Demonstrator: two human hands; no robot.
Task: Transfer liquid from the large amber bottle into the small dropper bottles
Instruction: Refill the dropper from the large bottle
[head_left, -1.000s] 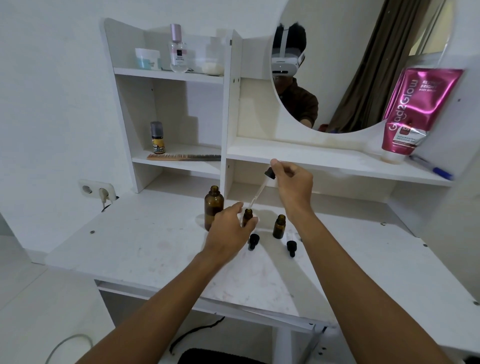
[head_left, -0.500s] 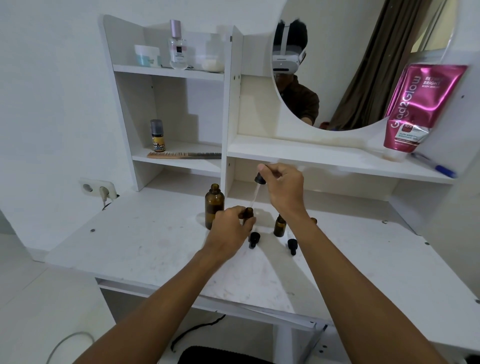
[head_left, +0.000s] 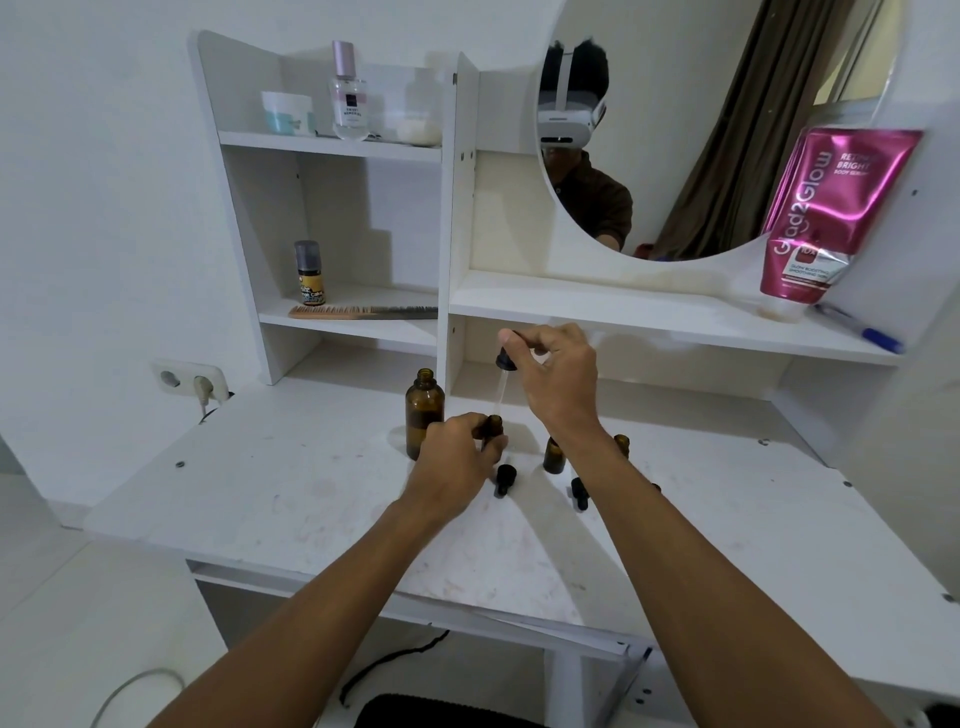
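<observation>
Small dropper bottle (head_left: 492, 427) gripped by left hand (head_left: 457, 452) fingers, right hand (head_left: 558, 376) fingers pinching dropper (head_left: 504, 371)

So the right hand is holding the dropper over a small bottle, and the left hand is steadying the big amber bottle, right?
Not quite. In the head view the left hand steadies the small bottle, not the big amber bottle, which stands untouched beside it. The right hand does hold the dropper over it.
</observation>
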